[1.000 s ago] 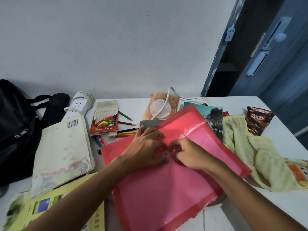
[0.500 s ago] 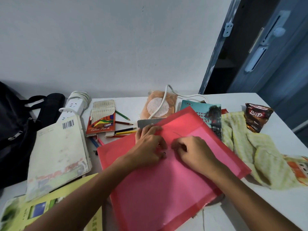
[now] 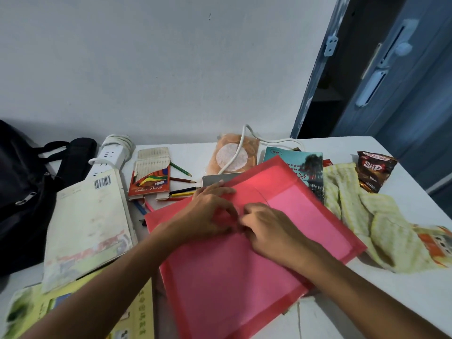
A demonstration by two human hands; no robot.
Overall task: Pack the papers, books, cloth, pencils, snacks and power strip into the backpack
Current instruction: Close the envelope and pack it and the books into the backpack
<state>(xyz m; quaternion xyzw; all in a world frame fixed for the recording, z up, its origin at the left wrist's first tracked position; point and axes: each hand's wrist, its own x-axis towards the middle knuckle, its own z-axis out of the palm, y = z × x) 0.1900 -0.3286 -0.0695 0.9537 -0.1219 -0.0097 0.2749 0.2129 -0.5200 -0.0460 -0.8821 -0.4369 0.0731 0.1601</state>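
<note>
Folder (image 3: 244,277) lies flat on the table (image 3: 403,289), both hands at its clasp.
Left hand (image 3: 205,216) and right hand (image 3: 271,228) meet mid-folder, fingertips pinching at the flap; cloth (image 3: 367,216) lies right, book (image 3: 88,228) left, backpack (image 3: 22,192) far left.

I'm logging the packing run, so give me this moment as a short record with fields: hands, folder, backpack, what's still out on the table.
left hand: fingers curled at the folder's clasp
right hand: pinching at the same clasp
red folder: flat on the table, flap down
backpack: far left, nothing visibly packed
still out: power strip, pencil box, cloth, chocolate snack, books
</note>
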